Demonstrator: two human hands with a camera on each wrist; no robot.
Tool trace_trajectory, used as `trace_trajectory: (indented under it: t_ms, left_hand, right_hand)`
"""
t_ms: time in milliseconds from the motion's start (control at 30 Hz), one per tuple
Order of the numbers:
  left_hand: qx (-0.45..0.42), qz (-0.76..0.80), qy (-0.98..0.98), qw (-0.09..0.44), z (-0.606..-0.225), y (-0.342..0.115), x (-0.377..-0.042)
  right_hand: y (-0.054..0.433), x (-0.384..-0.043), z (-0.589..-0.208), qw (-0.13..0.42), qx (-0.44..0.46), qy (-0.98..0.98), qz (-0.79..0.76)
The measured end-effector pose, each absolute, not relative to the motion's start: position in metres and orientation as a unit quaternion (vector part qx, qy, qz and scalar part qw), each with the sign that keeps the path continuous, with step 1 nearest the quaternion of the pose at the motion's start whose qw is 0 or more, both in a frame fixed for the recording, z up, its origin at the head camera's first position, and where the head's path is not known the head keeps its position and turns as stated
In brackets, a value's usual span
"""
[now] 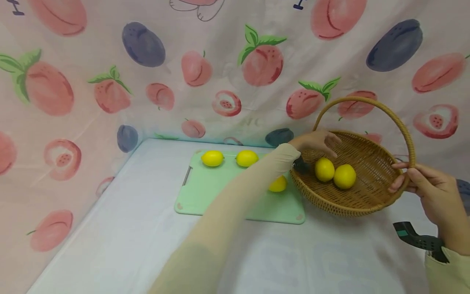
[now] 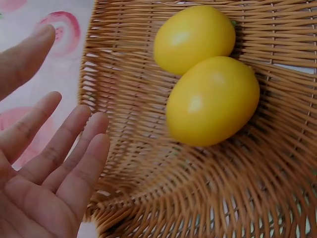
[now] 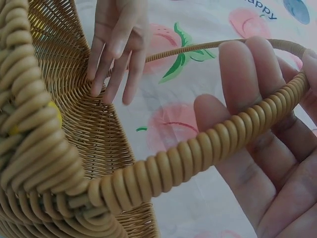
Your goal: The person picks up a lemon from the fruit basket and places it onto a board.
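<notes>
A wicker basket with an arched handle is tilted at the right in the head view. My right hand holds it by the handle; in the right wrist view the fingers curl round the wrapped cane. Two yellow lemons, one touching the other, lie inside the basket. Over the basket's left rim is my left hand. Its fingers are spread and loosely bent, apart from both lemons, with nothing in them.
A pale green cutting board lies left of the basket on the white-covered table. On it are a lemon, another lemon and a third lemon, partly behind my left sleeve. A fruit-print cloth hangs behind.
</notes>
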State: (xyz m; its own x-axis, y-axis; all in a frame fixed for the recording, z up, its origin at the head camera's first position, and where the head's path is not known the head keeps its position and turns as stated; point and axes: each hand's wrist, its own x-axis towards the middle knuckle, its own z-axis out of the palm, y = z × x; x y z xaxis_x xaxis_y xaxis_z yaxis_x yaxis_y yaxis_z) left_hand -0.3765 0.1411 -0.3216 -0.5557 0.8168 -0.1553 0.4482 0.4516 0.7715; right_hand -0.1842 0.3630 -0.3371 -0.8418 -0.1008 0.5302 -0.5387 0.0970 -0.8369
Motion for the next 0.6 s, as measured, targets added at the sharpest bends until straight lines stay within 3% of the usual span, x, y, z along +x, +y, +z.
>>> trace_trajectory:
  t_ms: [600]
  left_hand:
    - [0.353,0.309,0.835,0.288,-0.351,0.153,-0.376]
  right_hand:
    - [0.361,-0.185,-0.336,0.17,0.232,-0.716,0.636]
